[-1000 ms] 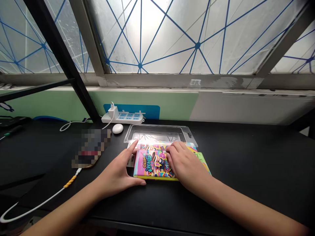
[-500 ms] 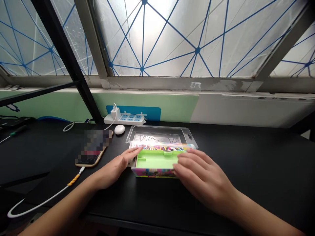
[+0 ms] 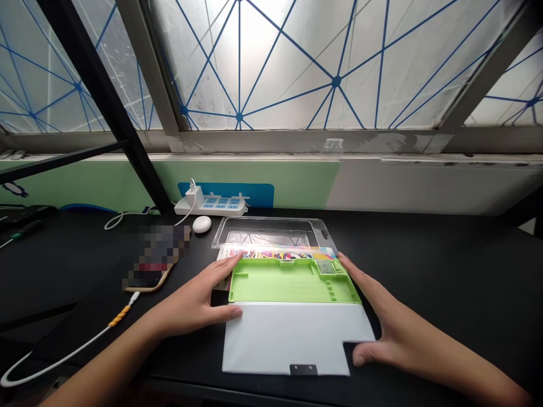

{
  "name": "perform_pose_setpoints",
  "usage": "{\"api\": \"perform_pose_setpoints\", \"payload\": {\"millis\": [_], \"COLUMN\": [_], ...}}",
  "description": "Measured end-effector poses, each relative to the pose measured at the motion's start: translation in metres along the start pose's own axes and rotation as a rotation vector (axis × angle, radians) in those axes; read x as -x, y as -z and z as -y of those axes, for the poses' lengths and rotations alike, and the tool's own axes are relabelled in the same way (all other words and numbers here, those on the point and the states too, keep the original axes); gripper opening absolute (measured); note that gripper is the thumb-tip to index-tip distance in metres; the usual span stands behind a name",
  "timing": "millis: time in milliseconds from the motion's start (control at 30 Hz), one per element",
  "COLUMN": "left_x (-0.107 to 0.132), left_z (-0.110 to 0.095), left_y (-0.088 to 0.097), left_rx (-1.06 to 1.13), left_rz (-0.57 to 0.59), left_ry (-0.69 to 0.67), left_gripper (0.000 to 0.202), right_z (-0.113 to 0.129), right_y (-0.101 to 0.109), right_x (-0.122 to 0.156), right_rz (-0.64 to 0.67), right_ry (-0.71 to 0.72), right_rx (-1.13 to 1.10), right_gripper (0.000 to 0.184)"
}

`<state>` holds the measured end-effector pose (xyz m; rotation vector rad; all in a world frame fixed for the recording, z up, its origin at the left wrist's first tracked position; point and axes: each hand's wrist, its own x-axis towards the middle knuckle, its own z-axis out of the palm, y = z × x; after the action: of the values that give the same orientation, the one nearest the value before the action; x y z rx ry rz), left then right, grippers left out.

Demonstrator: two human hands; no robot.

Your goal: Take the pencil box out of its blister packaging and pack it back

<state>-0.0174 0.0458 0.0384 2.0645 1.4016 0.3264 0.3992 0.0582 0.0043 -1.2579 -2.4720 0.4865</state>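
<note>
A pencil case lies open on the black desk (image 3: 445,271) in front of me, showing its green inner tray (image 3: 292,281) and its white flap (image 3: 292,339) spread flat toward me. My left hand (image 3: 199,297) rests open against the tray's left edge, thumb touching the flap's near left corner. My right hand (image 3: 384,322) lies open along the right side, fingers stretched by the tray and thumb pressing the flap's lower right corner. A colourful printed card (image 3: 275,253) peeks out behind the tray.
A clear plastic package shell (image 3: 271,233) lies just behind the case. A phone (image 3: 155,257) with a charging cable (image 3: 63,353) sits at the left. A white power strip (image 3: 212,203) and a small white oval object (image 3: 202,224) are near the wall.
The case's colourful cover has been swung open toward me and now lies flat as a white flap. My right hand moved from the top of the case to its right side.
</note>
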Motion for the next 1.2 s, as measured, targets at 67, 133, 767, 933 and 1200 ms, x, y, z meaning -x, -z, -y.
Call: {"api": "perform_pose_setpoints", "payload": {"millis": [67, 133, 767, 933, 1200], "left_x": [0.0, 0.001, 0.002, -0.016, -0.087], "left_z": [0.001, 0.003, 0.01, -0.008, -0.015], "left_y": [0.0, 0.0, -0.014, 0.004, 0.05], "left_rx": [0.002, 0.019, -0.048, -0.041, -0.119], "left_rz": [0.0, -0.005, -0.347, -0.565, -0.571], "left_ry": [-0.006, -0.023, -0.331, -0.43, -0.107], "left_gripper": [0.088, 0.082, 0.1, 0.09, 0.074], "right_z": [0.002, 0.003, 0.007, 0.01, -0.002], "right_y": [0.0, 0.001, 0.001, 0.017, 0.023], "right_x": [-0.001, -0.002, -0.008, -0.03, -0.127], "right_rz": [0.024, 0.013, -0.219, -0.346, -0.396], "right_ry": [-0.057, -0.074, -0.019, 0.037, 0.073], "right_rx": [-0.055, -0.121, -0.139, -0.184, -0.293], "right_gripper": [0.127, 0.12, 0.073, 0.07, 0.059]}}
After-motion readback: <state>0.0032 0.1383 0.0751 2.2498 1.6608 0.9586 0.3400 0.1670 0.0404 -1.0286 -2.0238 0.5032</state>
